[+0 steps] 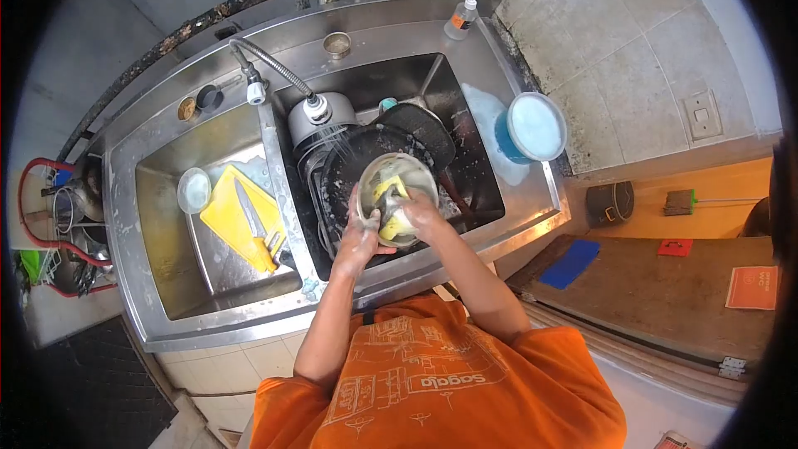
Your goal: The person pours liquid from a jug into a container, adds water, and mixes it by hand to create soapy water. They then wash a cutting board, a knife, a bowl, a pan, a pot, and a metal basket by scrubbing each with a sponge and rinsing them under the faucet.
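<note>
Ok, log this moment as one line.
left hand: holding bowl | right hand: in bowl, on yellow sponge or cloth | spray tap: running, right basin | knife: on yellow board, left basin

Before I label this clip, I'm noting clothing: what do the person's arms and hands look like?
Short orange sleeves leave both forearms bare. The left hand and right hand are ungloved, and no cuff covers either wrist.
</note>
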`<action>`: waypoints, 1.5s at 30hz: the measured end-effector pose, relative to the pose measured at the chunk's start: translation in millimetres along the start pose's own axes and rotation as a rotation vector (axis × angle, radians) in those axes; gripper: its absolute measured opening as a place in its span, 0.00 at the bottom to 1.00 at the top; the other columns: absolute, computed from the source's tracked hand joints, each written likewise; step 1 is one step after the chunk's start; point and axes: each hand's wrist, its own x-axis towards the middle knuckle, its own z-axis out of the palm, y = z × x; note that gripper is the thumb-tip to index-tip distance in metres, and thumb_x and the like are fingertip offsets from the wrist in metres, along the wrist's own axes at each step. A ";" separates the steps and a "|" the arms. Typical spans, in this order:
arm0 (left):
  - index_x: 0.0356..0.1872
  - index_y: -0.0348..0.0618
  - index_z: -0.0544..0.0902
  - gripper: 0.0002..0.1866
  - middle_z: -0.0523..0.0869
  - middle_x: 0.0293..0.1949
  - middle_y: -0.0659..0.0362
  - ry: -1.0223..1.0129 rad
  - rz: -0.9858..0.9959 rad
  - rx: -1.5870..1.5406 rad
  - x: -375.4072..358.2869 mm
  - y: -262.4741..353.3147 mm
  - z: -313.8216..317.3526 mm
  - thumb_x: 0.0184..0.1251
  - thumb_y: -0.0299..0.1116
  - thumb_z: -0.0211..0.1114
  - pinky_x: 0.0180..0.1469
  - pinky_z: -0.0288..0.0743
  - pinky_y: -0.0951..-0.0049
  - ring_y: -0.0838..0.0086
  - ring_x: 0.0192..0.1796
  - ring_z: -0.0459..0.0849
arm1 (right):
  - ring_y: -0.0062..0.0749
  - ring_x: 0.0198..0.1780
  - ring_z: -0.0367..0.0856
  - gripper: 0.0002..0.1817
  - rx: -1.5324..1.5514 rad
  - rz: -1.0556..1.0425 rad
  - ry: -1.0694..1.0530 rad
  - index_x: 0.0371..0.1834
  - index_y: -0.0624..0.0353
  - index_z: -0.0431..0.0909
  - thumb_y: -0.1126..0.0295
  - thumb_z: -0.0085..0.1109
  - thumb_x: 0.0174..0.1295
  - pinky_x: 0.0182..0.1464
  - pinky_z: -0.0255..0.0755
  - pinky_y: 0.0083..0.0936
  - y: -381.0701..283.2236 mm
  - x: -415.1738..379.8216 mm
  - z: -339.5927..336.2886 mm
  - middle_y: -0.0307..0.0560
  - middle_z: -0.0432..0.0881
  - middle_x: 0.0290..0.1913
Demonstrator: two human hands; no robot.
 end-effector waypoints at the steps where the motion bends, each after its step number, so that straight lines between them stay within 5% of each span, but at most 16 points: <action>1: 0.73 0.65 0.41 0.33 0.55 0.68 0.47 -0.014 0.007 0.022 -1.5 1.0 1.8 0.74 0.34 0.47 0.37 0.87 0.65 0.54 0.59 0.73 | 0.33 0.40 0.81 0.18 0.135 0.039 -0.003 0.52 0.68 0.73 0.74 0.58 0.58 0.42 0.77 0.30 -9.2 -6.6 4.8 0.49 0.80 0.44; 10: 0.73 0.63 0.41 0.33 0.56 0.68 0.48 -0.042 0.018 -0.004 -0.3 -15.9 -3.3 0.73 0.36 0.47 0.36 0.86 0.65 0.55 0.57 0.74 | 0.36 0.50 0.78 0.28 0.287 0.189 -0.001 0.55 0.61 0.72 0.73 0.68 0.48 0.53 0.72 0.30 -94.8 -50.6 0.0 0.47 0.80 0.49; 12: 0.73 0.60 0.41 0.34 0.57 0.67 0.48 -0.028 0.083 -0.002 4.8 -23.6 -11.1 0.72 0.36 0.48 0.36 0.86 0.65 0.55 0.58 0.74 | 0.42 0.41 0.81 0.21 -0.431 -0.312 0.215 0.47 0.62 0.76 0.80 0.62 0.46 0.44 0.74 0.28 -120.9 -61.4 -0.5 0.51 0.82 0.43; 13: 0.73 0.60 0.41 0.34 0.57 0.67 0.48 -0.024 0.088 -0.005 4.7 -19.1 -11.8 0.72 0.36 0.48 0.36 0.86 0.65 0.55 0.58 0.74 | 0.48 0.45 0.80 0.25 -0.309 -0.352 0.300 0.49 0.61 0.76 0.83 0.61 0.42 0.49 0.73 0.33 -128.4 -61.8 1.1 0.53 0.81 0.45; 17: 0.73 0.57 0.40 0.37 0.59 0.66 0.45 -0.009 0.098 0.030 -2.5 -7.5 -3.0 0.67 0.26 0.47 0.39 0.86 0.65 0.55 0.56 0.75 | 0.51 0.50 0.77 0.24 -0.920 -0.464 0.398 0.47 0.59 0.77 0.82 0.59 0.41 0.55 0.68 0.43 -130.7 -50.3 28.8 0.57 0.79 0.47; 21: 0.73 0.55 0.41 0.40 0.68 0.61 0.44 0.069 0.300 0.214 -2.9 -1.9 -13.6 0.63 0.22 0.49 0.40 0.86 0.68 0.56 0.50 0.79 | 0.50 0.46 0.80 0.16 -0.809 -0.482 -0.086 0.42 0.59 0.80 0.80 0.51 0.49 0.50 0.72 0.41 -82.3 -43.8 33.8 0.60 0.80 0.45; 23: 0.73 0.53 0.41 0.39 0.65 0.63 0.45 -0.025 0.200 0.019 -10.4 -0.6 -22.9 0.64 0.24 0.50 0.39 0.86 0.66 0.56 0.54 0.77 | 0.50 0.42 0.82 0.11 -1.272 -0.212 -0.386 0.35 0.60 0.82 0.74 0.51 0.52 0.46 0.75 0.41 -108.6 -55.0 17.2 0.59 0.82 0.39; 26: 0.73 0.53 0.40 0.39 0.62 0.64 0.46 -0.066 0.133 0.019 -3.8 -29.0 -16.8 0.64 0.23 0.49 0.39 0.86 0.65 0.55 0.58 0.74 | 0.49 0.40 0.83 0.10 -1.425 -0.329 -0.084 0.31 0.61 0.83 0.71 0.51 0.53 0.45 0.76 0.40 -80.8 -31.1 10.1 0.59 0.83 0.38; 31: 0.71 0.52 0.45 0.36 0.64 0.61 0.46 -0.008 -0.160 -0.074 8.3 -1.8 -21.3 0.63 0.17 0.44 0.39 0.87 0.63 0.56 0.57 0.74 | 0.45 0.43 0.82 0.10 -0.604 -0.197 0.043 0.37 0.57 0.83 0.72 0.54 0.54 0.47 0.73 0.42 -85.2 -30.5 53.3 0.52 0.82 0.37; 33: 0.72 0.53 0.44 0.36 0.66 0.60 0.45 -0.016 -0.092 0.016 4.9 -4.2 -30.4 0.63 0.18 0.43 0.38 0.87 0.62 0.54 0.54 0.77 | 0.44 0.45 0.82 0.08 -0.723 -0.675 -0.093 0.35 0.51 0.81 0.70 0.55 0.53 0.47 0.72 0.42 -82.0 -35.3 51.2 0.50 0.83 0.41; 34: 0.72 0.53 0.44 0.36 0.66 0.60 0.45 -0.011 -0.102 0.026 2.9 -8.8 -32.5 0.63 0.18 0.42 0.38 0.87 0.63 0.54 0.54 0.77 | 0.44 0.45 0.82 0.08 -0.719 -0.666 -0.086 0.35 0.51 0.81 0.70 0.55 0.53 0.47 0.72 0.42 -85.1 -32.0 42.4 0.50 0.83 0.41; 36: 0.72 0.53 0.44 0.37 0.66 0.61 0.44 -0.036 -0.030 -0.003 1.0 -12.0 -32.6 0.62 0.17 0.43 0.38 0.87 0.62 0.53 0.54 0.78 | 0.39 0.45 0.78 0.12 -1.272 -0.940 -0.102 0.42 0.53 0.83 0.68 0.56 0.55 0.48 0.72 0.37 -97.5 -8.8 11.5 0.47 0.82 0.41; 38: 0.72 0.53 0.45 0.38 0.66 0.62 0.44 -0.049 0.060 -0.043 0.6 -8.1 -30.5 0.61 0.16 0.43 0.38 0.87 0.62 0.52 0.53 0.78 | 0.38 0.43 0.79 0.11 -1.379 -0.893 -0.074 0.39 0.54 0.84 0.67 0.56 0.56 0.46 0.73 0.36 -96.9 -8.6 6.6 0.46 0.83 0.41; 41: 0.73 0.55 0.42 0.42 0.64 0.64 0.44 0.096 0.159 0.233 5.2 -0.6 -12.4 0.58 0.14 0.44 0.39 0.86 0.64 0.52 0.53 0.78 | 0.37 0.52 0.78 0.15 -1.531 -0.010 -0.483 0.45 0.60 0.80 0.66 0.53 0.58 0.54 0.68 0.36 -119.3 -31.0 25.7 0.50 0.80 0.50; 42: 0.73 0.56 0.40 0.42 0.66 0.64 0.42 0.113 0.152 0.290 9.3 -13.3 -9.1 0.58 0.14 0.43 0.39 0.86 0.67 0.54 0.53 0.78 | 0.37 0.52 0.78 0.15 -1.531 -0.007 -0.482 0.45 0.60 0.80 0.66 0.53 0.58 0.54 0.68 0.36 -101.9 -28.6 30.2 0.50 0.80 0.50; 45: 0.73 0.56 0.41 0.42 0.64 0.64 0.38 0.135 0.177 0.115 -1.3 -15.4 2.3 0.58 0.16 0.46 0.39 0.85 0.67 0.56 0.52 0.79 | 0.39 0.64 0.67 0.30 -0.266 0.122 -0.405 0.68 0.58 0.57 0.59 0.50 0.65 0.65 0.60 0.33 -17.9 2.2 39.1 0.53 0.68 0.64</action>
